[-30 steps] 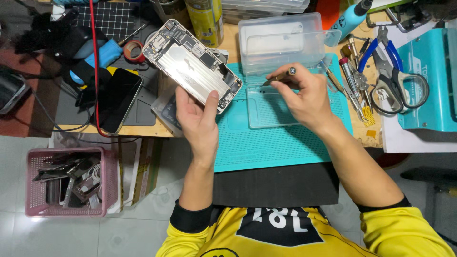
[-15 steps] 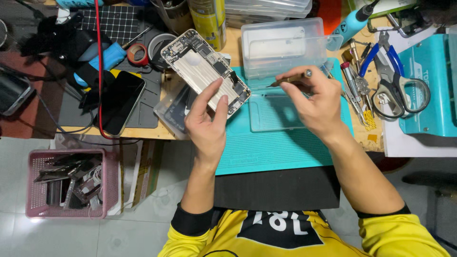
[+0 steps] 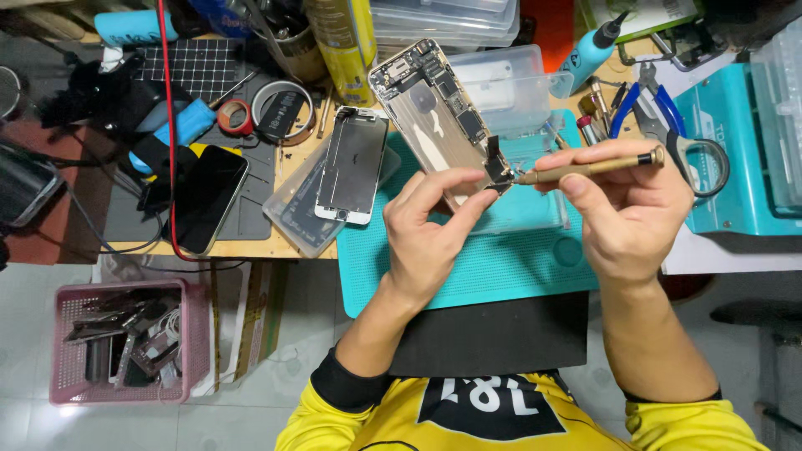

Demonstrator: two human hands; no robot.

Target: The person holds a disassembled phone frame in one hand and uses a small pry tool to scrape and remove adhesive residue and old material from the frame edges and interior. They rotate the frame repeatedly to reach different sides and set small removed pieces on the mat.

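Item: opened silver smartphone housing (image 3: 434, 117), back shell with circuit boards and metal shields exposed. We hold it raised and tilted in our left hand (image 3: 430, 242), the fingers closed around its lower end, thumb and forefinger pinching the bottom corner just below a small black bracket that stands up from the edge.

Item: slim brass-coloured precision screwdriver (image 3: 589, 167). Our right hand (image 3: 631, 213) grips it crosswise, fingers curled shut on the shaft, thumb on top. Its tip meets the housing's lower right edge, just beside the left fingertips.

Item: detached phone screen assembly with white frame (image 3: 352, 165), lying face down on a clear plastic tray, left of the left-hand fingers, well apart from them.

Item: teal silicone work mat (image 3: 468, 267), beneath both hands; a clear plastic parts box (image 3: 510, 88) sits behind the housing.

Item: black intact phone (image 3: 207, 199), far left of the fingers. Blue-handled pliers (image 3: 660, 108) lie beyond the right-hand fingers. Pink plastic basket (image 3: 125, 342) of scrap parts on the floor.

Status, as we judge it: the display is already separated and laid aside; the boards appear to remain seated in the shell. The bracket at the lower end looks partly lifted, so work on the internals seems early. Whether a screw sits under the tip, we cannot tell.
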